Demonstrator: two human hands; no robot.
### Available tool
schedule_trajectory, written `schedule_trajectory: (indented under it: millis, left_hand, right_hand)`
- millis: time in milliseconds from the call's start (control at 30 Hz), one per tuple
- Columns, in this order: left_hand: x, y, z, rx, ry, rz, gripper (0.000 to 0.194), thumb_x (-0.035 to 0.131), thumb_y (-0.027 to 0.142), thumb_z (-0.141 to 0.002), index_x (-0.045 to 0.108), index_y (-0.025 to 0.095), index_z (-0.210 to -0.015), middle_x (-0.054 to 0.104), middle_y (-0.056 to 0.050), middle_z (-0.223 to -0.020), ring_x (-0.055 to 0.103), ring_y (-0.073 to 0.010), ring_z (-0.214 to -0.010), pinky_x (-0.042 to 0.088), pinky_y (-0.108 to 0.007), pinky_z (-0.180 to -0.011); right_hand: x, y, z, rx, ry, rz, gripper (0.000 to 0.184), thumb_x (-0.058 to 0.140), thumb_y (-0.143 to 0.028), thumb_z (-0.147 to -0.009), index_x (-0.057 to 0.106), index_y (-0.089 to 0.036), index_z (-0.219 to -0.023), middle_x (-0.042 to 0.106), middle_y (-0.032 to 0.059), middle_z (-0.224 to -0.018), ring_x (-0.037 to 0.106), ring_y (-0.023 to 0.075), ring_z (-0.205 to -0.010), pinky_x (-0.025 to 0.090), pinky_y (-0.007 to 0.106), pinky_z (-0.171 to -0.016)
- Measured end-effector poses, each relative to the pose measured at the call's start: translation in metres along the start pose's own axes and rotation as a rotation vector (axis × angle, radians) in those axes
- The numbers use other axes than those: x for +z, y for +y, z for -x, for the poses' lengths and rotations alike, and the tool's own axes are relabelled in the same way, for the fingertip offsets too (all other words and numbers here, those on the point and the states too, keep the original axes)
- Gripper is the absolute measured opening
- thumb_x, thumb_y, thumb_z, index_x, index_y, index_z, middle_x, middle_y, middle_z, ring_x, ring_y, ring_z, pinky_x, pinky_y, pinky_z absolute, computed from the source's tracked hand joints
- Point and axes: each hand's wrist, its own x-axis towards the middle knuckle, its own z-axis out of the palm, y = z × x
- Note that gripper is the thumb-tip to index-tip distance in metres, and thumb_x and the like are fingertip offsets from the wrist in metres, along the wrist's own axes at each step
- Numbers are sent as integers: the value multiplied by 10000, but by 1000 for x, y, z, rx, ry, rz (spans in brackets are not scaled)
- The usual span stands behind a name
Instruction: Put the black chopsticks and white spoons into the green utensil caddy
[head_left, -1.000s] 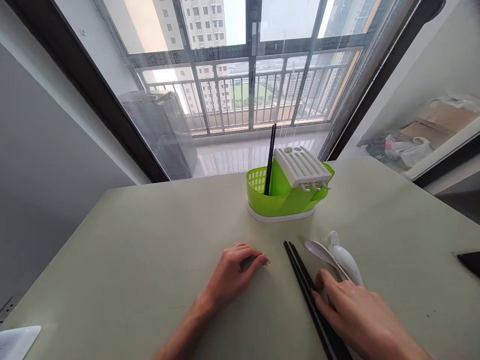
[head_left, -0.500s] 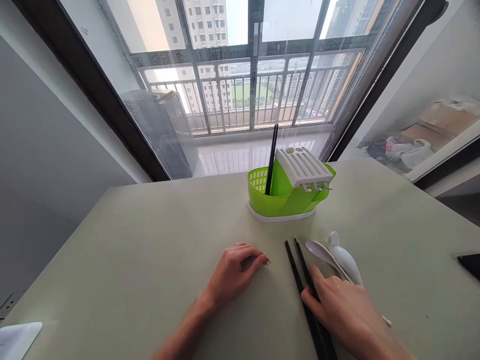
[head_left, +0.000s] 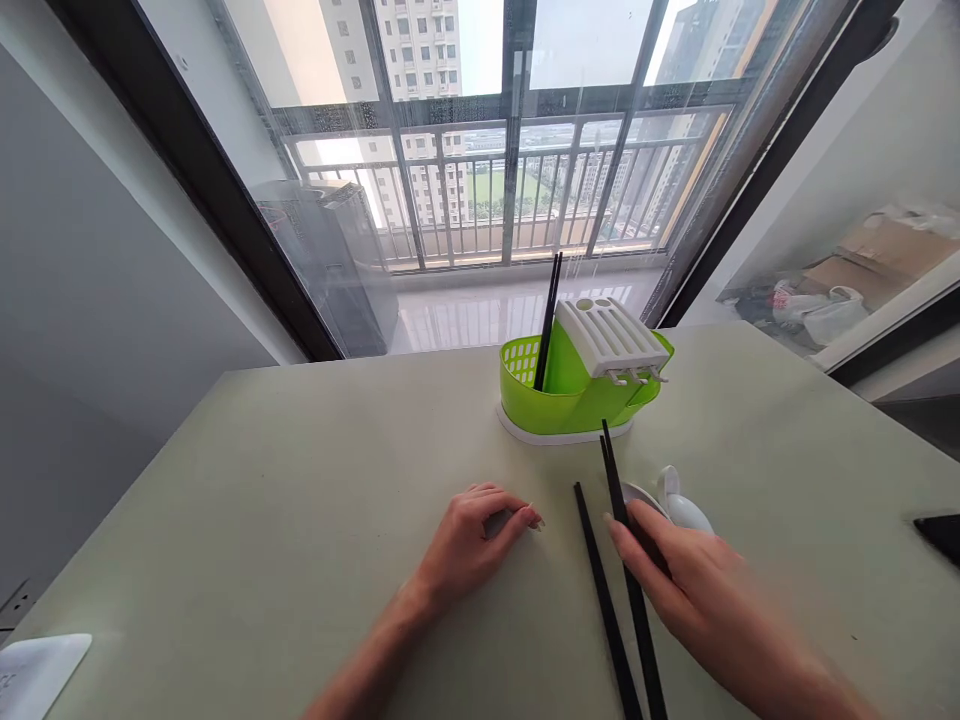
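Observation:
My right hand (head_left: 686,585) pinches a black chopstick (head_left: 616,490) and holds it raised, its tip pointing at the green cutlery holder (head_left: 577,395). More black chopsticks (head_left: 604,610) lie on the table just left of that hand. White spoons (head_left: 679,508) lie partly hidden behind it. The holder has a white slotted lid (head_left: 607,338), and black chopsticks (head_left: 549,315) stand upright in its left basket. My left hand (head_left: 469,545) rests on the table with its fingers curled under, and nothing shows in it.
The pale green table (head_left: 285,500) stands against a large window with a balcony railing behind it. A white object (head_left: 37,672) lies at the near left corner. A dark flat object (head_left: 939,535) sits at the right edge.
My right hand has picked one chopstick out of the pile and lifted it, swinging its tip toward the green holder. My left hand has stayed put.

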Motion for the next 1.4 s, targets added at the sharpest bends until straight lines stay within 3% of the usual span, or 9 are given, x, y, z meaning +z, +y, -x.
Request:
schedule_trajectory:
  millis: [133, 200, 267, 400, 667, 833, 1033, 1200, 1400]
  left_hand:
    - [-6, 6, 1, -42, -21, 131, 300, 569, 410, -1033, 799, 222, -990, 814, -36, -1004, 727, -189, -972, 539, -303, -957]
    - [-8, 7, 2, -46, -55, 226, 306, 584, 437, -1023, 774, 220, -1127, 805, -51, -1116, 728, -208, -1059, 550, -326, -989]
    - [-8, 7, 3, -33, -77, 289, 351, 622, 467, -997, 747, 222, -1215, 791, -65, -1187, 719, -232, -1123, 560, -348, -1004]
    - [-4, 5, 5, 19, -48, 273, 343, 686, 492, -953, 792, 235, -1155, 804, -67, -1146, 735, -243, -1079, 558, -358, -1002]
    - [7, -1, 8, 167, 62, 141, 176, 758, 396, -922, 852, 268, -996, 830, -33, -956, 732, -198, -879, 550, -312, -878]
    - [8, -5, 8, 175, 67, 130, 159, 757, 387, -923, 857, 284, -991, 831, -22, -935, 733, -192, -853, 556, -306, -854]
    - [6, -1, 7, 128, 39, 173, 165, 760, 413, -916, 861, 300, -981, 833, -13, -919, 740, -197, -862, 562, -305, -878]
    - [6, -3, 7, 109, 17, 181, 169, 764, 413, -916, 862, 288, -973, 831, -21, -949, 742, -207, -898, 563, -309, -882]
    - [6, -5, 8, 91, 15, 97, 202, 730, 421, -941, 860, 268, -952, 824, -3, -898, 729, -171, -838, 557, -273, -838]
  right_hand:
    - [-29, -30, -11, -179, 164, -289, 345, 476, -457, -1066, 523, -264, -783, 540, -54, -611, 469, 136, -512, 397, 242, -492]
    - [-33, -41, -16, -223, 212, -342, 283, 499, -421, -1067, 587, -261, -850, 559, -49, -644, 500, 129, -535, 417, 226, -508]
    - [-29, -47, -21, -272, 246, -357, 224, 505, -377, -1069, 627, -259, -924, 628, -27, -737, 579, 133, -617, 463, 222, -579]
    - [-15, -48, -25, -371, 271, -335, 179, 499, -289, -1069, 636, -252, -959, 705, 11, -915, 667, 141, -746, 495, 230, -668]
    - [4, -51, -20, -338, 203, -377, 221, 457, -277, -1073, 646, -247, -961, 702, 31, -887, 698, 159, -766, 514, 245, -653]
    - [8, -50, -20, -312, 152, -398, 242, 454, -289, -1075, 639, -258, -921, 687, 27, -901, 659, 151, -707, 517, 259, -653]
    - [-11, -57, -23, -370, 300, -414, 152, 551, -285, -1045, 644, -251, -930, 676, -4, -830, 590, 115, -608, 470, 218, -540]
    - [-33, -70, -24, -456, 449, -411, 79, 594, -217, -1019, 613, -246, -948, 674, -12, -824, 617, 111, -627, 491, 226, -590]
    - [-49, -73, -18, -538, 396, -343, 105, 596, -184, -1018, 587, -252, -938, 625, -47, -746, 570, 81, -574, 451, 210, -559]
